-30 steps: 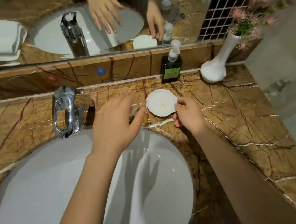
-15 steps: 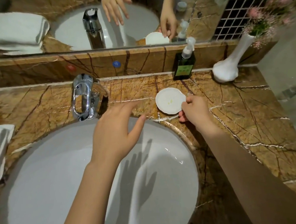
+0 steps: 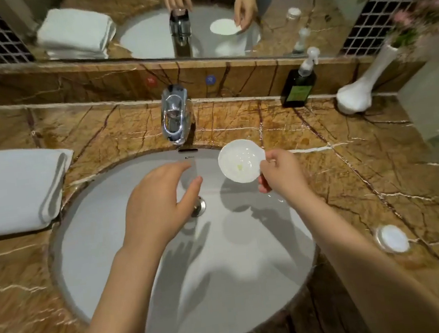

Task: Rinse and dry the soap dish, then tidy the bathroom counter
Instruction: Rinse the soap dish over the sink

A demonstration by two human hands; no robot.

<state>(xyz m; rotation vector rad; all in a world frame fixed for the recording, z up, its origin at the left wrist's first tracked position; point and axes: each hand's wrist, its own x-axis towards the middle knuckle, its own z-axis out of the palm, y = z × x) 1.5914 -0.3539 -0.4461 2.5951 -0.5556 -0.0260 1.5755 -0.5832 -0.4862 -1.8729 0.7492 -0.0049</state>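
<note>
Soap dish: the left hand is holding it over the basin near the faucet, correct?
Not quite: the head view shows the right hand holding the soap dish over the basin near the faucet; the left hand is empty.

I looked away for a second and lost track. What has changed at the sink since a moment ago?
The right hand has lifted the soap dish off the counter, where it was pinching its rim, and carried it left over the basin, near the faucet. The left hand stays open and empty over the basin. The pump bottle, vase and folded towel appear unmoved.
</note>
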